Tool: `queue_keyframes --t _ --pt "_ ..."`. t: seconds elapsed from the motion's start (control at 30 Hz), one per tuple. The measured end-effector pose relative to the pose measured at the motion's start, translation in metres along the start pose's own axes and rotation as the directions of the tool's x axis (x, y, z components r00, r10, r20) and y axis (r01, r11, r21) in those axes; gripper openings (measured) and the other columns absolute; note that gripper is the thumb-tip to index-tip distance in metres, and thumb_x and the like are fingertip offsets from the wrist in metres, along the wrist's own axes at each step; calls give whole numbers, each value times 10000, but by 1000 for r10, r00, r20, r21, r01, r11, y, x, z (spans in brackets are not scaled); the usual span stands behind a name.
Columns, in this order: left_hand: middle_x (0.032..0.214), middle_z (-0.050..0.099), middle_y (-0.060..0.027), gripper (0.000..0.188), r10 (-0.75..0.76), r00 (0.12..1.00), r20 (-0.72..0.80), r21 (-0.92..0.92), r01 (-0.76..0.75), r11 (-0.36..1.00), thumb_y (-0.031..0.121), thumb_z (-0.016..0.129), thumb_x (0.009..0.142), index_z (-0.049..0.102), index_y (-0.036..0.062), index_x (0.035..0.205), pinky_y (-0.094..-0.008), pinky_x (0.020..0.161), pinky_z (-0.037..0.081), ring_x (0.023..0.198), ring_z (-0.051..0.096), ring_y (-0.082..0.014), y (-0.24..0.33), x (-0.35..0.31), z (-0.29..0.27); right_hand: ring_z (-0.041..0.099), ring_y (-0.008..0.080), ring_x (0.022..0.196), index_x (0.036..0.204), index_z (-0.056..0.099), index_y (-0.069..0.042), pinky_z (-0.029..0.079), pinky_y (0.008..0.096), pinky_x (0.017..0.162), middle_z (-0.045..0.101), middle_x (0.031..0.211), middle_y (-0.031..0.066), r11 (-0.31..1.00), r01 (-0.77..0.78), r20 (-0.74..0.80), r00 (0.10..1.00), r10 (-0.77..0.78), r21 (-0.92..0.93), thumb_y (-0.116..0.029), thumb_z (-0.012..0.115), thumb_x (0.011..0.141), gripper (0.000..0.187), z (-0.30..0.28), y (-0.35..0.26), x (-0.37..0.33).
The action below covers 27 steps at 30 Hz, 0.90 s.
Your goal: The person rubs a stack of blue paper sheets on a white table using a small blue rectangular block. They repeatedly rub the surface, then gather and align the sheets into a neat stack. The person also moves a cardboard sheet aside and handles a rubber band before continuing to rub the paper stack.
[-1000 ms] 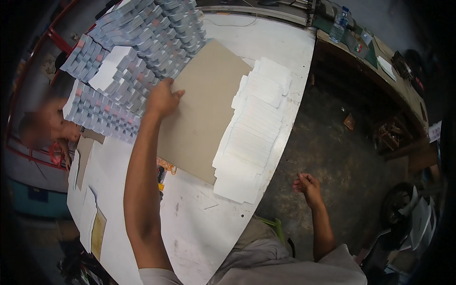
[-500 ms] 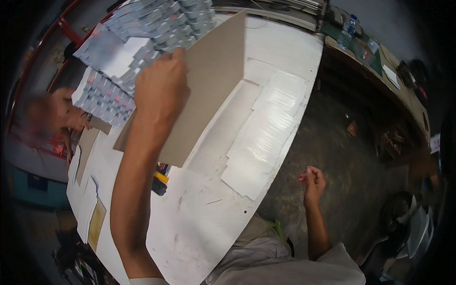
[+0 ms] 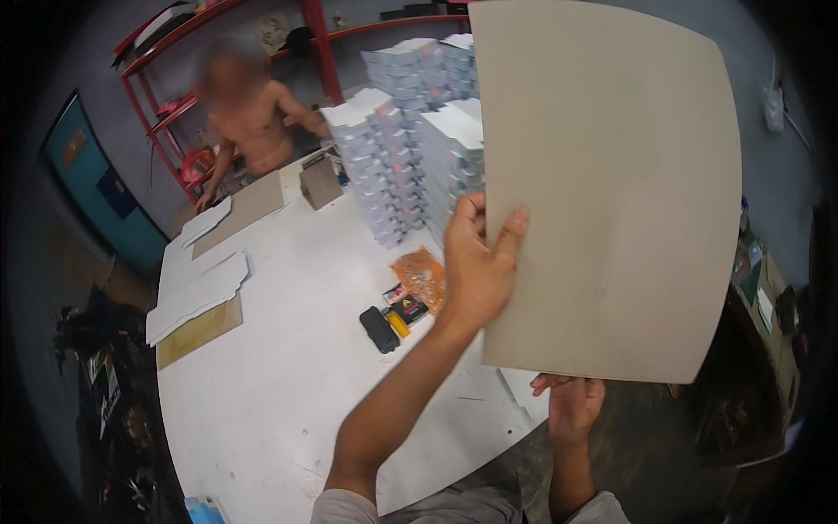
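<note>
A large grey-beige cardboard sheet (image 3: pixel 611 192) stands upright in front of me on the right. My left hand (image 3: pixel 484 271) is closed on its left edge, the thumb lying on the near face. At the sheet's lower edge is my right hand (image 3: pixel 574 410), palm showing and fingers apart. Its upper fingers are partly hidden by the sheet, and I cannot tell whether they touch it. Behind my left hand rise tall stacks of printed paper pieces (image 3: pixel 375 166), partly covered by the sheet.
On the white table (image 3: pixel 288 375) lie a black case (image 3: pixel 379 329), a yellow lighter (image 3: pixel 398 324) and an orange bag (image 3: pixel 419 275). White sheets (image 3: pixel 201 297) lie at the left. Another person (image 3: pixel 257 131) stands across the table, before red shelves (image 3: pixel 323 52).
My left hand has swung the cardboard sheet rightward and turned its face toward me. My right hand is now by its lower edge. The view has shifted left, showing more of the other person.
</note>
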State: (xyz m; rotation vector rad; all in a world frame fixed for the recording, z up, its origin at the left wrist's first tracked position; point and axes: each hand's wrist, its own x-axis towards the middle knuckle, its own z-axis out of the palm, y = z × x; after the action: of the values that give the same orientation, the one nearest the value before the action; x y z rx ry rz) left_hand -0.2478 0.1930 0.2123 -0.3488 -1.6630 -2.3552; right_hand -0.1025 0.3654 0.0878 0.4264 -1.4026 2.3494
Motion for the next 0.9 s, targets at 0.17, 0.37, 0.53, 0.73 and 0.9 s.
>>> queue_keyframes --t 0.17,0.37,0.53,0.73,0.9 --pt "1396 561 -196 606 84 994 70 -249 -64 966 146 683 1034 377 -22 1528 -338 1080 456 1298 541 -203 21 -11 -40 676 209 716 1243 576 57 534 363 545 713 996 153 989 122 -117 984 -132 -86 -179 599 1079 289 52 -22 89" --pt "1348 623 -169 451 -178 983 43 -45 180 983 100 640 1050 478 -34 1449 -362 1124 449 1282 596 -205 19 -107 -133 623 166 1175 1403 523 -29 582 307 837 607 1347 64 972 -130 94 989 114 194 -110 626 1046 381 111 -10 290" --pt "1241 714 -157 346 -372 924 87 240 343 908 124 652 1049 572 -37 1344 -364 1067 507 1188 676 -212 -23 -208 -169 620 166 891 1245 574 -68 523 254 677 636 1131 93 965 -240 30 969 244 -103 -173 686 1018 275 138 -3 431" --pt "1201 733 -154 320 -486 846 -220 240 530 814 119 669 1037 598 -39 1305 -364 1028 529 1136 695 -206 -48 -298 -207 620 148 834 1236 606 14 531 260 728 704 1129 151 959 -103 -182 982 55 -265 -326 712 1020 416 162 8 311" --pt "1131 759 -155 260 -399 838 -371 195 490 849 104 701 1014 654 -38 1227 -341 999 543 1073 721 -203 -77 -311 -201 649 226 980 1352 579 33 522 363 871 671 1216 183 746 403 368 902 -227 -530 -289 682 1016 477 115 -16 37"
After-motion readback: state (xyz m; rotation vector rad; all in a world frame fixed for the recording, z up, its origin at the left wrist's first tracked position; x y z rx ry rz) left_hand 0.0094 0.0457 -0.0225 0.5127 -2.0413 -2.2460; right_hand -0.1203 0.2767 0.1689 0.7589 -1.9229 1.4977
